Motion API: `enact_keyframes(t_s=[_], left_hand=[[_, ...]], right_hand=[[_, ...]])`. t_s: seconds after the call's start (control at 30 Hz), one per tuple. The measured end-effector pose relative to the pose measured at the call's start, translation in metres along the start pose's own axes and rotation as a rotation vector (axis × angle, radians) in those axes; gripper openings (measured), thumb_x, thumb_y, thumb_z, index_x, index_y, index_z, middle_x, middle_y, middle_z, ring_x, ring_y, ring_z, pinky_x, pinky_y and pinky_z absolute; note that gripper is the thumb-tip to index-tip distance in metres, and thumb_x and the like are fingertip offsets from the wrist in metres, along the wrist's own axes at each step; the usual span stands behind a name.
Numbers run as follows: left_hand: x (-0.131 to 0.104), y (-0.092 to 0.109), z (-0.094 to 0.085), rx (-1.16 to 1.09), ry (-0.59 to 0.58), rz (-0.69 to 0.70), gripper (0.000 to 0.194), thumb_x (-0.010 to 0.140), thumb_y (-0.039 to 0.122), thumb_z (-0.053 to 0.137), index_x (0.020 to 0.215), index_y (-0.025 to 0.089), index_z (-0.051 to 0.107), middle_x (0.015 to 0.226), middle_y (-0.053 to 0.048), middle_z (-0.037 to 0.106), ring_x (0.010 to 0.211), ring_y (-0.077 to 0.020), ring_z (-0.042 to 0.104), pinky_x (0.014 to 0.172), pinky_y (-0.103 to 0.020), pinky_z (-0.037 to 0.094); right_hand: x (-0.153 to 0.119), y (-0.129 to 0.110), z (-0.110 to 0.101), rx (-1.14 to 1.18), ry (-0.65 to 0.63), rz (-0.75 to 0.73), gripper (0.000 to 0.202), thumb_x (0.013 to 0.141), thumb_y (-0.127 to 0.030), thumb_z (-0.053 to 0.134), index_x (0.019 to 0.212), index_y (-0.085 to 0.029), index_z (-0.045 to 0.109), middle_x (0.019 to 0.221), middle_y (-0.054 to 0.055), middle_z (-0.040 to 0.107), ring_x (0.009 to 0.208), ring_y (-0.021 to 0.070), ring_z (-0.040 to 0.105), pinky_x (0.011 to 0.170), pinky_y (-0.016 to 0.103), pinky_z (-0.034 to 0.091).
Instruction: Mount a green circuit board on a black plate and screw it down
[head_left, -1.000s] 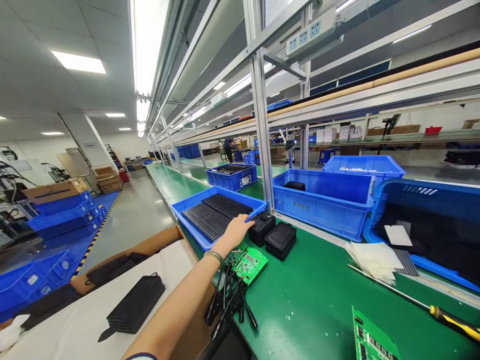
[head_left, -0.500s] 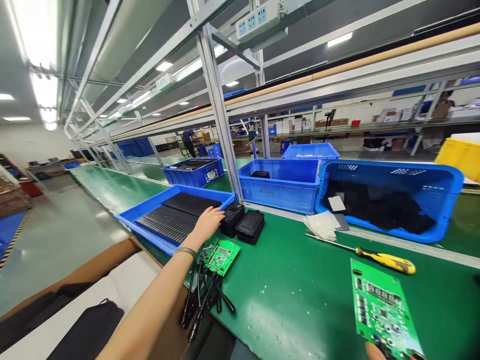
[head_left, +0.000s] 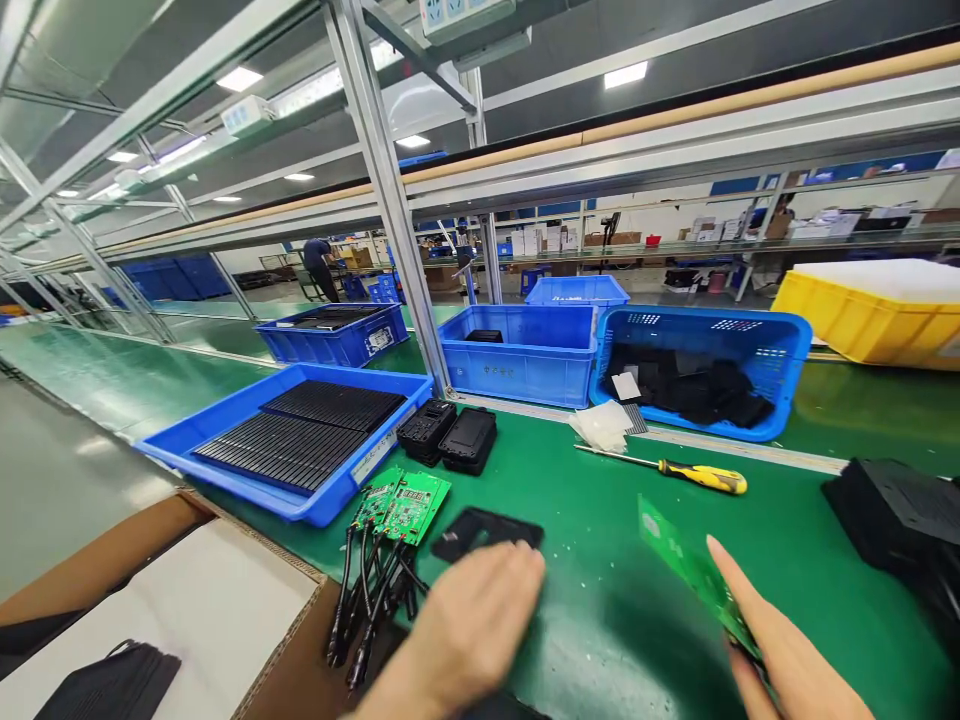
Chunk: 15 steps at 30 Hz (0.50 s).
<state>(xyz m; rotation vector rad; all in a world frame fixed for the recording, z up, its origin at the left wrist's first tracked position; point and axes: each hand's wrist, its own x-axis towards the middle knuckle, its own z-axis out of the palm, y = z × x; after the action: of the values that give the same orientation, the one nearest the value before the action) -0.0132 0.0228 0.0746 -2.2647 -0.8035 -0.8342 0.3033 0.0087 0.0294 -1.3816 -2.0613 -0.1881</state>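
Observation:
My left hand (head_left: 480,622) is closed at the edge of a thin black plastic panel (head_left: 491,524) with a cutout, just above the green bench. The hand is slightly blurred and its fingertips partly cover the panel. In my right hand (head_left: 780,640) a green circuit board (head_left: 686,560) is pinched between thumb and fingers, tilted and seen nearly edge-on. Left of the panel lie more green circuit boards (head_left: 409,505) with black cables (head_left: 367,600) trailing over the bench edge. Behind them sit two black plastic cases, one (head_left: 426,430) beside the other (head_left: 469,440).
A shallow blue tray (head_left: 172,445) holds black ribbed panels. Blue bins (head_left: 517,370) and a basket (head_left: 787,370) of black parts line the back. A yellow-black screwdriver (head_left: 701,475) lies before them. At right is a black device (head_left: 892,520); at left, an open carton (head_left: 277,640).
My left hand has come back from the black cases toward me, now with the black panel. My right hand has raised and turned the circuit board edge-on. The view has swung right.

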Motion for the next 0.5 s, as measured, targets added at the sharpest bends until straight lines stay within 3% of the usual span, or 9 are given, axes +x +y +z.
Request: enact_keyframes(t_s=[0.1, 0.17, 0.3, 0.37, 0.43, 0.5], left_hand=[[-0.009, 0.062, 0.028, -0.026, 0.049, 0.037, 0.027, 0.098, 0.012, 0.043, 0.101, 0.014, 0.070, 0.092, -0.003, 0.078, 0.079, -0.0131, 0.073, 0.068, -0.021, 0.058], [-0.013, 0.081, 0.040, -0.060, 0.097, 0.006, 0.025, 0.099, 0.016, 0.046, 0.097, 0.017, 0.071, 0.090, 0.001, 0.078, 0.080, -0.0130, 0.073, 0.068, -0.021, 0.058], [-0.012, 0.075, 0.038, -0.162, 0.156, -0.111, 0.037, 0.105, 0.029, 0.037, 0.094, 0.017, 0.071, 0.079, 0.000, 0.075, 0.074, -0.0121, 0.070, 0.082, -0.023, 0.055], [-0.009, 0.063, 0.032, -0.133, 0.037, -0.137, 0.046, 0.105, 0.038, 0.032, 0.112, 0.013, 0.069, 0.099, -0.009, 0.075, 0.095, -0.0193, 0.070, 0.094, -0.031, 0.051], [-0.007, 0.053, 0.030, -0.100, -0.154, -0.094, 0.054, 0.102, 0.046, 0.032, 0.133, 0.009, 0.057, 0.129, -0.020, 0.063, 0.123, -0.0339, 0.057, 0.102, -0.048, 0.046], [-0.008, 0.049, 0.031, -0.135, -0.317, -0.038, 0.060, 0.099, 0.046, 0.040, 0.143, 0.006, 0.045, 0.138, -0.025, 0.054, 0.132, -0.0424, 0.045, 0.101, -0.061, 0.042]], right_hand=[[0.008, -0.007, 0.009, -0.064, 0.023, -0.080, 0.062, 0.097, -0.022, 0.034, 0.156, -0.012, 0.018, 0.107, 0.014, 0.071, 0.084, 0.0189, 0.074, 0.062, 0.023, 0.060], [0.010, -0.015, 0.013, -0.049, -0.015, -0.096, 0.063, 0.095, -0.017, 0.033, 0.156, -0.012, 0.020, 0.100, 0.012, 0.071, 0.083, 0.0186, 0.073, 0.066, 0.024, 0.060], [0.008, -0.029, 0.021, 0.027, -0.117, -0.138, 0.070, 0.087, -0.007, 0.033, 0.155, -0.014, 0.018, 0.098, 0.008, 0.070, 0.087, 0.0170, 0.071, 0.074, 0.024, 0.059], [0.007, -0.035, 0.025, 0.035, -0.134, -0.185, 0.073, 0.084, -0.004, 0.033, 0.155, -0.014, 0.018, 0.108, 0.008, 0.070, 0.093, 0.0174, 0.070, 0.081, 0.026, 0.058], [0.006, -0.040, 0.028, 0.033, -0.123, -0.225, 0.071, 0.081, -0.004, 0.034, 0.151, -0.012, 0.024, 0.116, 0.009, 0.070, 0.099, 0.0177, 0.069, 0.087, 0.028, 0.056], [0.005, -0.043, 0.030, 0.045, -0.088, -0.253, 0.062, 0.081, -0.004, 0.037, 0.143, -0.009, 0.035, 0.116, 0.010, 0.070, 0.100, 0.0177, 0.068, 0.089, 0.027, 0.055]])
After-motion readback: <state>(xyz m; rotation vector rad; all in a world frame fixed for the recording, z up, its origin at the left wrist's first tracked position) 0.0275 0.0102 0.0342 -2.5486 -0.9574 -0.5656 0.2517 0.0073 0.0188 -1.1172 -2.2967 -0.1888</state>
